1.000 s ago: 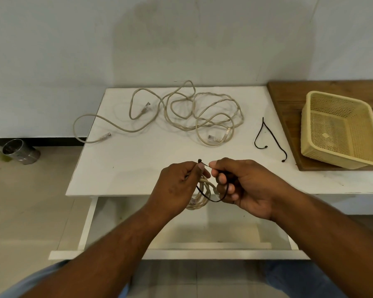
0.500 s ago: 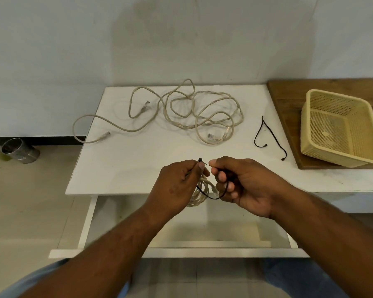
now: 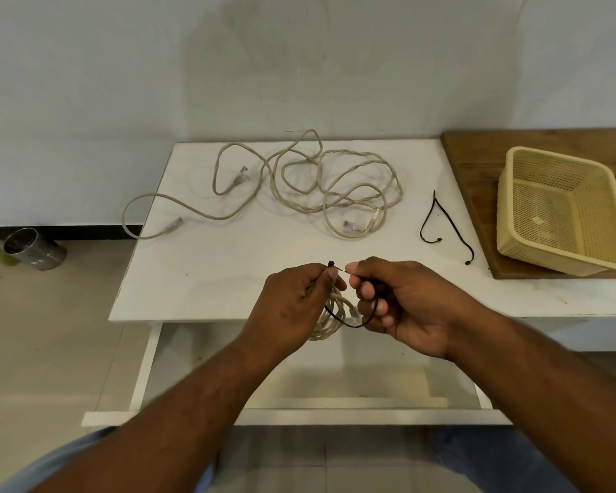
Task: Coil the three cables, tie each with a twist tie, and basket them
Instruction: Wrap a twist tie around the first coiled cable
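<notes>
Left hand (image 3: 292, 304) and right hand (image 3: 406, 307) each pinch an end of a black tie (image 3: 352, 325).
It loops under a coiled cable (image 3: 329, 323) held between them at the table's (image 3: 210, 279) front edge. Loose cables (image 3: 335, 186) sprawl behind, with spare ties (image 3: 441, 222) near the tilted basket (image 3: 562, 215) on a board (image 3: 477, 165).

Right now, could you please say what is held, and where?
Left hand and right hand each pinch an end of the black twist tie looped round the coiled cable.

Plain indoor room, bare white wall (image 3: 86, 83), tiled floor (image 3: 47, 336), white desk (image 3: 207, 275), open drawer (image 3: 335, 416)
</notes>
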